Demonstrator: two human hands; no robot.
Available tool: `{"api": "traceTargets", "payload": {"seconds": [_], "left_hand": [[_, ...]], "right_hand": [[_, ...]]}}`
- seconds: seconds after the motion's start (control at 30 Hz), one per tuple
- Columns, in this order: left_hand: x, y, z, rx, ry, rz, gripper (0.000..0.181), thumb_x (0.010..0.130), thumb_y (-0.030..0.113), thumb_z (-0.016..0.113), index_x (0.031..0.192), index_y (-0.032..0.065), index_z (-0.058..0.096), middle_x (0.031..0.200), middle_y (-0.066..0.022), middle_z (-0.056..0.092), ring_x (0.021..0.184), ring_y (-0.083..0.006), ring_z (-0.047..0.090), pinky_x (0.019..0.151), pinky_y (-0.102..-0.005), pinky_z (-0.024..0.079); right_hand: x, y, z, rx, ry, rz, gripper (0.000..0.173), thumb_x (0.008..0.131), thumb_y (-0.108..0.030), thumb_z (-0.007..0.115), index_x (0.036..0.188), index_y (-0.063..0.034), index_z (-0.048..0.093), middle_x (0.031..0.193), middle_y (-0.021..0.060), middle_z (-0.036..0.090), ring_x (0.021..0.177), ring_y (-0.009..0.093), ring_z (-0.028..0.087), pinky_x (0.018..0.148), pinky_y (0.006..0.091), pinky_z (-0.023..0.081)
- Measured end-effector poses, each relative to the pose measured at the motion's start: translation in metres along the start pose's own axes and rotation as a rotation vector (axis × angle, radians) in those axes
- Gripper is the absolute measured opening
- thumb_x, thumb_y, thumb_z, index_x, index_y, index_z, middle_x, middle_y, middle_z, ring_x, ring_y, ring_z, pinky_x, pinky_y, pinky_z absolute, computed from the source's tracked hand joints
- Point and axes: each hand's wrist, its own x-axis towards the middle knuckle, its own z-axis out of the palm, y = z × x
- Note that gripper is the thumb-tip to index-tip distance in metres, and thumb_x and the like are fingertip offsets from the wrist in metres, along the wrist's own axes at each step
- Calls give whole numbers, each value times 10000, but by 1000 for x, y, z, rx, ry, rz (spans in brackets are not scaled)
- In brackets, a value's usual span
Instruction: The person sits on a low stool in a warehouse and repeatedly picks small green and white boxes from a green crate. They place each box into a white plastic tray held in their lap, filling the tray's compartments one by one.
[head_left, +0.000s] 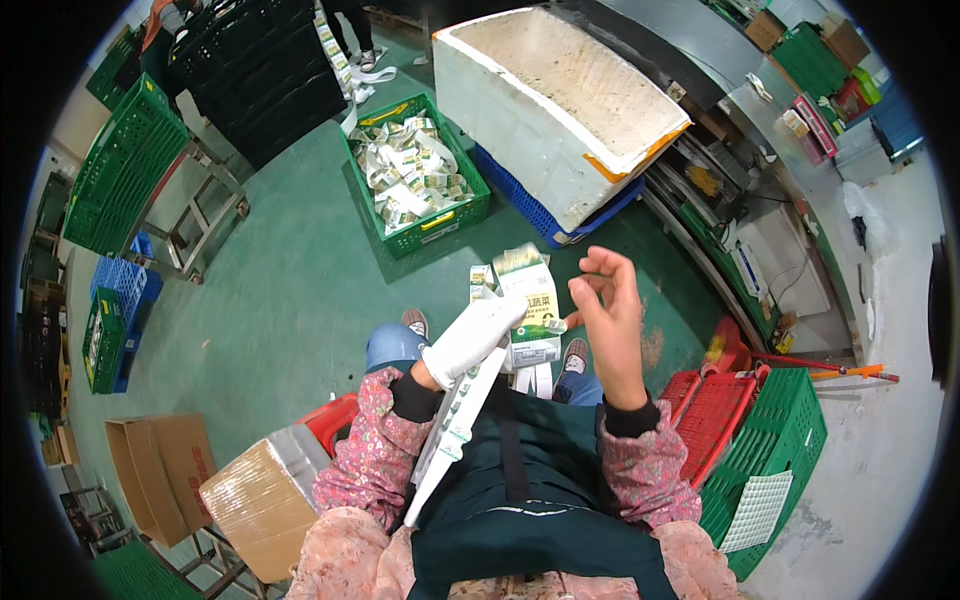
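My left hand (476, 337), in a white glove, holds a printed label strip (534, 307) with green and yellow patches in front of my lap. A white backing strip with small round green stickers (459, 427) runs from beneath this hand down across the dark apron (547, 465). My bare right hand (611, 315) is raised just right of the labels, thumb and forefinger curled near each other; a small sticker (555, 325) is by its lower fingers, and whether they touch it cannot be told. More labels hang behind the held strip.
A green crate (439, 225) full of label strips stands on the floor ahead, beside a large white foam box (510, 120) on a blue crate (525, 195). Red baskets (712, 420) and a green crate (795, 442) are at right, cardboard boxes (169, 480) at left. People stand beyond.
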Motion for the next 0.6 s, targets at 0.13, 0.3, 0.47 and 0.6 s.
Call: {"api": "traceTargets", "payload": {"seconds": [0.13,0.3,0.47,0.6], "left_hand": [[-4,13,7,-27,-14,114,428,984,306,469,1305,29,530,997,0,638,785,-53,534,665,-206,438],[-8,15,13,-53,21,109,432,983,310,471,1313,37,529,876,52,601,658,-15,420,551,-184,336],[-9,12,8,97,28,17,401,983,312,455,1170,-11,601,813,-24,634,665,-81,526,577,-245,435],[-13,16,16,96,60,111,366,986,332,460,1017,15,641,713,35,547,607,-45,444,520,-225,350]], "right_hand": [[-18,2,5,-2,-89,-43,395,826,53,555,1205,4,458,1183,95,474,996,145,538,693,235,536],[-20,-1,2,-96,-159,-105,491,770,83,544,1240,-21,450,1208,101,453,1031,172,537,732,262,522],[-23,-5,5,-228,-241,-194,552,748,100,515,1276,-40,439,1253,124,419,1057,195,521,790,303,501],[-29,-9,8,-282,-283,-254,566,732,129,491,1274,-27,439,1266,148,425,1083,275,511,856,341,474]]}}
